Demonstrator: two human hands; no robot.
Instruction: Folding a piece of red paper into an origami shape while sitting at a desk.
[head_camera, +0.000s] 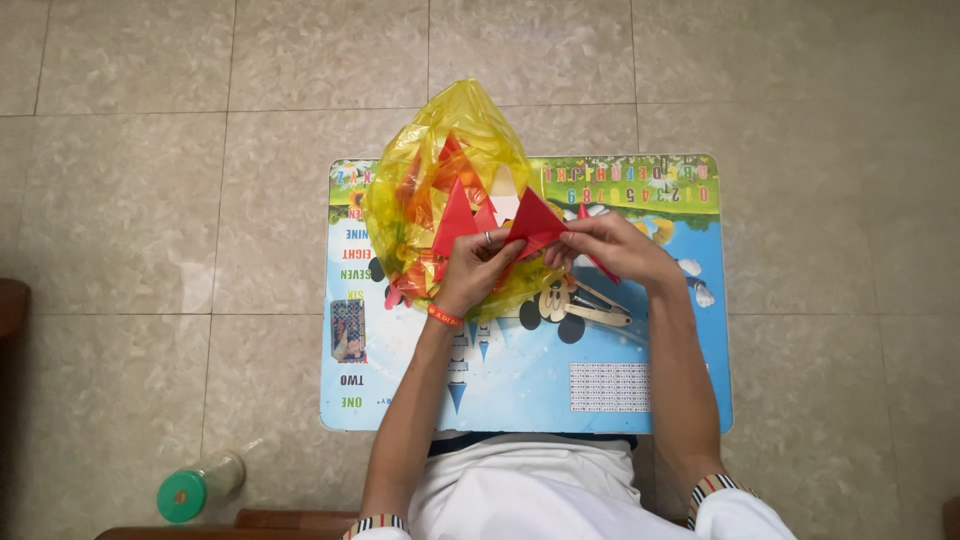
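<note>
Yellow bag (420, 170) hides table's (640, 400) top-left print; red paper (535, 222) covers fingers partly.

Count, taken relative to the bench (640, 400):

- 1 bench, printed top.
- 2 hands over it: left hand (478, 268), right hand (612, 248).
- 1 red folded paper piece (532, 222) pinched between both hands, above the bench's middle.
- 1 yellow plastic bag (440, 150) on the bench's far-left part, overhanging the far edge.
- Red/orange folded pieces inside the bag: at least 3 visible, exact number can't be told through the plastic.
- 1 orange wristband (444, 317), on the left wrist.
- 1 bottle with green cap (198, 487) on the floor, off the bench's near-left corner.
</note>
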